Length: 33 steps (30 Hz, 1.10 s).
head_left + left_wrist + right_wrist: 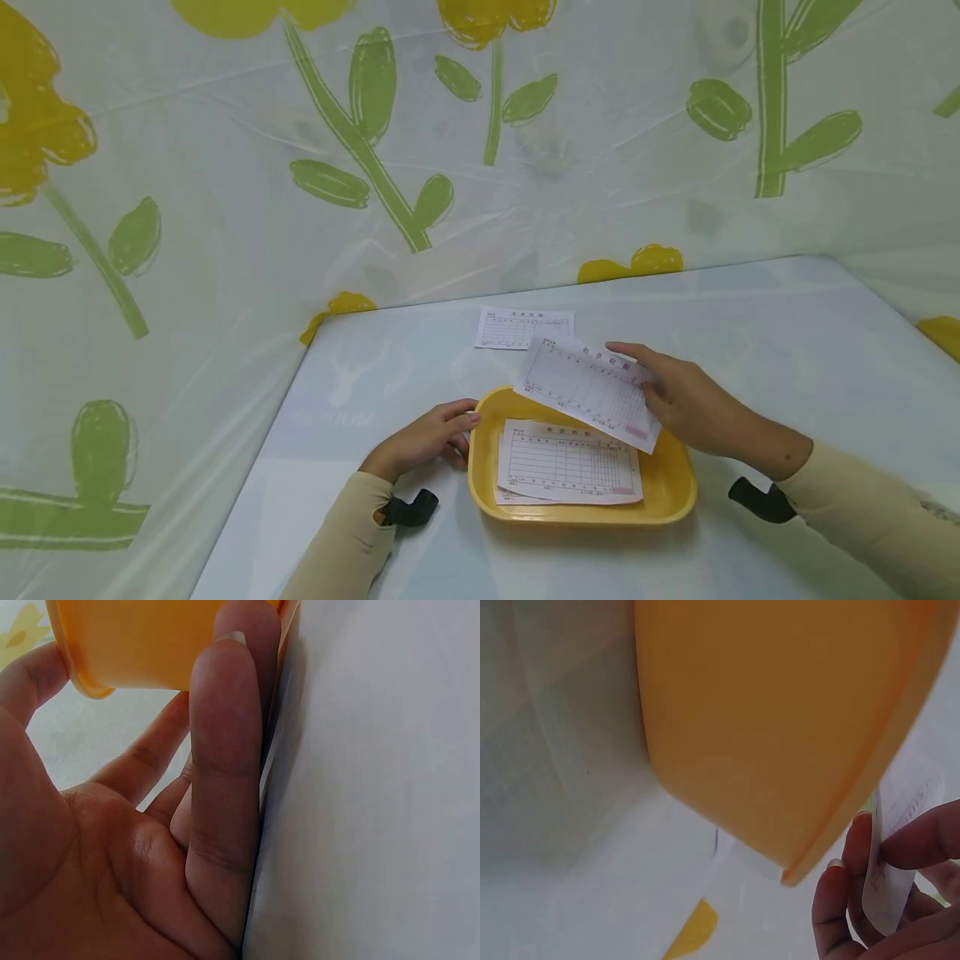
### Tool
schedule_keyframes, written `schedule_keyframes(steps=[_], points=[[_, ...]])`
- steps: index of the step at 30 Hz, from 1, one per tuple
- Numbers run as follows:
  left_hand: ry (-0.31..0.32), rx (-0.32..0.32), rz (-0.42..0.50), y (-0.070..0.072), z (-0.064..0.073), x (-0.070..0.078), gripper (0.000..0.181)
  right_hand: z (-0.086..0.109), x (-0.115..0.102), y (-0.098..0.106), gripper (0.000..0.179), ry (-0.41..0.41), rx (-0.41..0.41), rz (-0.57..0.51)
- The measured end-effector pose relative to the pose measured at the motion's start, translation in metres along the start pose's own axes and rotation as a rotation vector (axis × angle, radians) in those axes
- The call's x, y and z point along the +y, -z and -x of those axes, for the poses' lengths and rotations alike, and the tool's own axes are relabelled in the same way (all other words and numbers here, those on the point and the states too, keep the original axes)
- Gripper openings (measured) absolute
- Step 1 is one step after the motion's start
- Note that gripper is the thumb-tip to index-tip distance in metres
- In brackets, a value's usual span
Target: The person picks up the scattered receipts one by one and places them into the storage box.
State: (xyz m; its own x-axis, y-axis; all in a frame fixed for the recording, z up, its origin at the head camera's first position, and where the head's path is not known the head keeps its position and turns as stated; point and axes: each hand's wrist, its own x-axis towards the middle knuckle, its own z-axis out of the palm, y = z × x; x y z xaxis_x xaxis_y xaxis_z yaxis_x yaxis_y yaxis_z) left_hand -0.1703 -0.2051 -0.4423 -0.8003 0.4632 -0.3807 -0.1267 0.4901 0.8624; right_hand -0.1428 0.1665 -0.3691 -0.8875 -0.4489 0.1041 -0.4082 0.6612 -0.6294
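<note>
A yellow plastic basin stands on the table, with a few printed paper receipts lying inside. My right hand pinches another receipt by its right end, tilted above the basin's far side. In the right wrist view, that receipt sits between the thumb and fingers, beside the basin wall. My left hand touches the basin's left end. Its fairly straight fingers lie against the outer wall, and the thumb meets the rim.
One more receipt lies flat on the white table behind the basin, partly covered in view by the held one. A flower-printed curtain hangs behind the table. Dark wrist devices show near both sleeves.
</note>
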Motion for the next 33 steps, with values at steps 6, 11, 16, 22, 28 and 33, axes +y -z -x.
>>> schedule_keyframes(steps=[6, 11, 16, 22, 28, 33], points=[[-0.012, -0.007, 0.005, 0.0, -0.001, -0.001, 0.055, -0.001, -0.001, -0.012, 0.065, 0.032, -0.016, 0.006], [-0.014, -0.009, 0.006, 0.0, -0.001, -0.001, 0.055, 0.001, -0.004, -0.02, 0.065, 0.035, -0.035, 0.0], [-0.022, -0.011, -0.003, 0.0, 0.0, 0.0, 0.056, 0.002, -0.008, -0.025, 0.065, 0.025, -0.073, -0.002], [-0.016, -0.006, -0.011, 0.0, -0.001, -0.001, 0.055, 0.001, -0.006, -0.033, 0.063, 0.049, -0.095, 0.001], [-0.027, -0.012, 0.0, 0.0, 0.0, -0.001, 0.053, 0.0, -0.003, -0.04, 0.066, 0.096, -0.09, 0.04], [-0.037, -0.019, 0.011, 0.001, -0.001, -0.002, 0.05, 0.0, -0.003, -0.044, 0.067, 0.117, -0.104, 0.088]])
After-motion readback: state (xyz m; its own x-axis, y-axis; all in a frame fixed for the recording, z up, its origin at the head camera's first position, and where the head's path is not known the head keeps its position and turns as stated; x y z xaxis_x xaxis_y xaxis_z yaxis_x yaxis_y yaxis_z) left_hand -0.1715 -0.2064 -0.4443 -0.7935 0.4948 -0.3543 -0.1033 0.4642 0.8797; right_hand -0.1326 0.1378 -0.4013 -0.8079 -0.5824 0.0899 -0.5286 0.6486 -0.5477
